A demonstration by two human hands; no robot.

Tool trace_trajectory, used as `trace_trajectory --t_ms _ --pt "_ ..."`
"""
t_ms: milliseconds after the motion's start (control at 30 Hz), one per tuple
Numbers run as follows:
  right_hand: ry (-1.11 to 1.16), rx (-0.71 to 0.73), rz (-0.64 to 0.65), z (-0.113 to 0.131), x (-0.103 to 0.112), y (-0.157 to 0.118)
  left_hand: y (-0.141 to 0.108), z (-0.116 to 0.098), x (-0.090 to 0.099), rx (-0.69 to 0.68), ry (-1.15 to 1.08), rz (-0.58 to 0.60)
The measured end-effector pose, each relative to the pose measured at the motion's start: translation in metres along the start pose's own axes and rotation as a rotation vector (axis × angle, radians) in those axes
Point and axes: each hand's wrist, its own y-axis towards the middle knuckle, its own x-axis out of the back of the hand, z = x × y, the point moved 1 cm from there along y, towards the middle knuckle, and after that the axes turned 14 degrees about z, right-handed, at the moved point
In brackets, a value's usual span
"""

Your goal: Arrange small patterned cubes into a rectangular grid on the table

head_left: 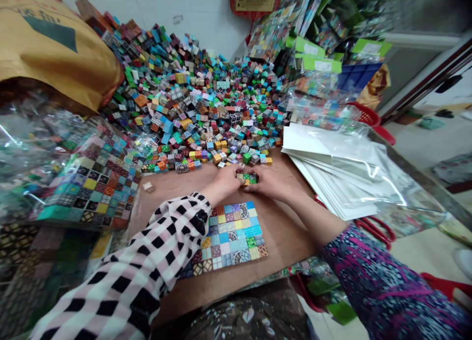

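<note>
A small group of patterned cubes, green, yellow and brown, lies on the brown board between my two hands. My left hand closes on its left side, fingertips against the cubes. From the right, my right hand grips the same group with thumb and fingers. Nearer to me, a flat rectangle of joined patterned cubes rests on the board, partly covered by my left sleeve. One loose pale cube sits at the board's left.
A large heap of mixed cubes rises behind the board. White sheets in clear plastic lie at the right, with red-handled scissors beside them. Wrapped cube blocks and a yellow sack stand at the left.
</note>
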Motion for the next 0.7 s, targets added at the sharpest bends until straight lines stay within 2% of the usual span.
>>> trace_trajectory --t_ms 100,200,333,500,567,700 --pt "0.037 0.101 0.042 0.004 0.005 -0.004 -0.005 0.003 0.001 0.016 -0.025 0.001" --pt "0.095 0.127 0.04 0.008 0.007 -0.007 -0.006 0.006 0.003 0.022 -0.042 0.006" --pt "0.218 0.106 0.033 0.014 0.001 -0.008 -0.006 0.011 0.004 0.017 -0.042 0.002" --pt "0.52 0.041 0.031 0.021 -0.008 -0.005 -0.014 0.016 0.005 0.018 -0.011 -0.032" --pt "0.577 0.049 0.061 0.023 -0.011 -0.004 -0.02 0.015 0.007 0.02 0.009 -0.043" --pt "0.547 0.077 0.18 0.025 -0.011 -0.004 -0.032 0.011 0.009 -0.003 0.07 -0.036"
